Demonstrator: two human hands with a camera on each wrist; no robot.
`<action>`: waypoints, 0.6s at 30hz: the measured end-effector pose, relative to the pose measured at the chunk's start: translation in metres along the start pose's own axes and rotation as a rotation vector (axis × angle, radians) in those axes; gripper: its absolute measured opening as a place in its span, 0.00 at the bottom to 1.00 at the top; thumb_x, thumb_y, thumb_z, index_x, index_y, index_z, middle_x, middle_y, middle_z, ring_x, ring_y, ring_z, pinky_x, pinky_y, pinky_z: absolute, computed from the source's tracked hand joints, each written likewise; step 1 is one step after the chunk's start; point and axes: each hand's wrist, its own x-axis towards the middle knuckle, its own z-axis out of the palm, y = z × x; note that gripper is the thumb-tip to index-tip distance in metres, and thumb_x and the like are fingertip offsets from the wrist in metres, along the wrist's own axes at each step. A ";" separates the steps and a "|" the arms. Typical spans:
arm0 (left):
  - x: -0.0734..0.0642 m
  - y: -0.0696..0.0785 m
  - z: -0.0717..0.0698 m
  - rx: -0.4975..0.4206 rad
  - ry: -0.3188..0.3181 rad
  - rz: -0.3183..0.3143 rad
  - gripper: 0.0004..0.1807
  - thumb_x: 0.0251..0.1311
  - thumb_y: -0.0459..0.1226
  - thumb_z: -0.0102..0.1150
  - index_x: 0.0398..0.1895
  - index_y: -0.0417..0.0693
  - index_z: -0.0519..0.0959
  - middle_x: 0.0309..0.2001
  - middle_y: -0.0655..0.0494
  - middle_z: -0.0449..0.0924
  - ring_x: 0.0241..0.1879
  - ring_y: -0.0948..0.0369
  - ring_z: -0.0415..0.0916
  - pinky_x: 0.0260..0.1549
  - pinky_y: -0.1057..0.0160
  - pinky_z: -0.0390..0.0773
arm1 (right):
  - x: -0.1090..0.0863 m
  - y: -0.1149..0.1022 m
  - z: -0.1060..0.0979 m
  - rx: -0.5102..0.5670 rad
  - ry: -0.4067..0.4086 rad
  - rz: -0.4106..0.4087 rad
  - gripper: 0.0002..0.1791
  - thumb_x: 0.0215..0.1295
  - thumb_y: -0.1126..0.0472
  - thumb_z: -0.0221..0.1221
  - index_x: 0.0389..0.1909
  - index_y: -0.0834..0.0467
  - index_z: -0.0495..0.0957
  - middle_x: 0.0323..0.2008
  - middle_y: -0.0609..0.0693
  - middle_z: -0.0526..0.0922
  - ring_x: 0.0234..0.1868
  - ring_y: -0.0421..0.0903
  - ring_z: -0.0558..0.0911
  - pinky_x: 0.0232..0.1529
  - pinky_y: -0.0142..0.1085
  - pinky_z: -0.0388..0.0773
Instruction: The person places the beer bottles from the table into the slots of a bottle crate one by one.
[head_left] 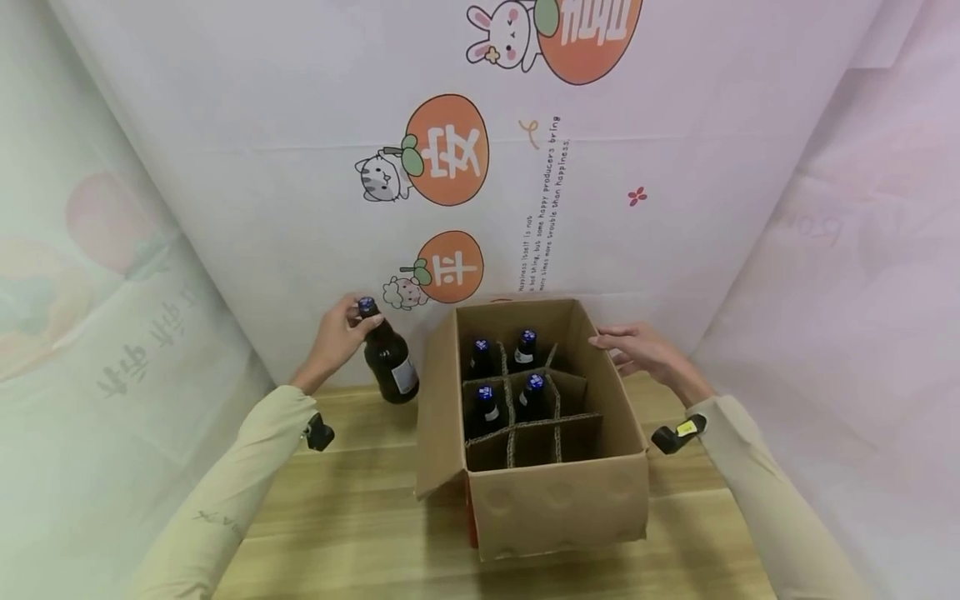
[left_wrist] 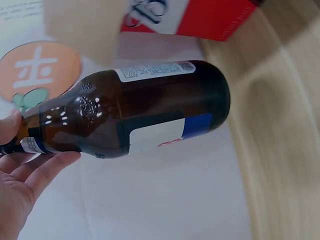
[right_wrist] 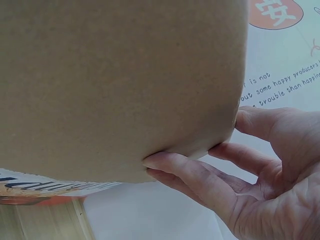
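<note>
In the head view my left hand (head_left: 341,337) grips a brown glass beer bottle (head_left: 390,358) by its neck, left of the cardboard box (head_left: 558,508). The bottle has a blue cap and leans with its base toward the box; the left wrist view shows its white and blue label (left_wrist: 157,137). Whether its base touches the table cannot be told. At the box's far right corner, my right hand (head_left: 645,346) holds the edge of a cardboard flap (right_wrist: 125,90). Several capped bottles (head_left: 535,383) stand inside the box, between cardboard dividers (head_left: 510,400).
The box stands on a wooden table (head_left: 337,500), its left flap (head_left: 442,400) and front flap folded outward. Red printed sides (left_wrist: 210,20) show below the flaps. Behind is a white printed backdrop (head_left: 300,208), with white sheets on both sides. The two front compartments hold no visible bottles.
</note>
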 end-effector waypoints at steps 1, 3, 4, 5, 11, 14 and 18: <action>0.002 0.002 -0.002 -0.003 0.011 0.005 0.22 0.71 0.32 0.64 0.63 0.30 0.73 0.47 0.29 0.86 0.45 0.38 0.86 0.34 0.69 0.83 | 0.000 0.000 0.000 -0.003 -0.001 0.000 0.39 0.79 0.50 0.57 0.80 0.67 0.57 0.73 0.71 0.67 0.57 0.58 0.83 0.48 0.39 0.87; 0.006 0.007 -0.007 -0.006 0.035 0.022 0.21 0.71 0.32 0.65 0.62 0.30 0.74 0.47 0.29 0.86 0.46 0.37 0.86 0.32 0.75 0.80 | 0.001 -0.001 -0.001 -0.008 -0.001 -0.001 0.39 0.79 0.50 0.57 0.80 0.67 0.57 0.73 0.71 0.66 0.58 0.60 0.83 0.48 0.39 0.87; 0.008 0.010 -0.009 -0.004 0.049 0.030 0.21 0.71 0.32 0.65 0.62 0.30 0.74 0.47 0.29 0.86 0.47 0.37 0.86 0.32 0.77 0.79 | 0.002 -0.001 -0.001 -0.012 -0.001 -0.005 0.39 0.79 0.50 0.56 0.80 0.67 0.56 0.73 0.71 0.67 0.59 0.61 0.83 0.48 0.39 0.87; 0.010 0.013 -0.012 0.001 0.066 0.039 0.21 0.70 0.32 0.65 0.61 0.30 0.74 0.48 0.29 0.86 0.47 0.37 0.86 0.33 0.78 0.78 | 0.002 -0.002 -0.002 -0.011 0.001 -0.006 0.39 0.79 0.50 0.57 0.80 0.67 0.57 0.73 0.71 0.67 0.59 0.62 0.83 0.48 0.40 0.87; 0.014 0.041 -0.025 0.024 0.171 0.062 0.21 0.69 0.32 0.66 0.61 0.30 0.76 0.50 0.31 0.86 0.48 0.39 0.85 0.36 0.82 0.74 | 0.002 -0.003 -0.002 0.003 -0.002 -0.011 0.38 0.79 0.50 0.57 0.79 0.66 0.57 0.73 0.71 0.67 0.58 0.60 0.84 0.47 0.40 0.87; 0.013 0.061 -0.031 0.004 0.220 0.054 0.21 0.69 0.33 0.66 0.61 0.31 0.77 0.50 0.32 0.87 0.46 0.43 0.86 0.35 0.81 0.75 | 0.002 -0.001 -0.002 0.006 -0.008 -0.011 0.38 0.79 0.51 0.57 0.79 0.67 0.57 0.72 0.71 0.67 0.55 0.57 0.85 0.46 0.40 0.87; 0.013 0.087 -0.037 -0.053 0.262 0.044 0.22 0.68 0.33 0.66 0.62 0.32 0.78 0.52 0.33 0.86 0.41 0.61 0.86 0.33 0.79 0.79 | 0.002 0.002 -0.002 0.004 -0.007 -0.017 0.38 0.79 0.51 0.57 0.79 0.67 0.57 0.72 0.72 0.68 0.54 0.56 0.85 0.46 0.39 0.87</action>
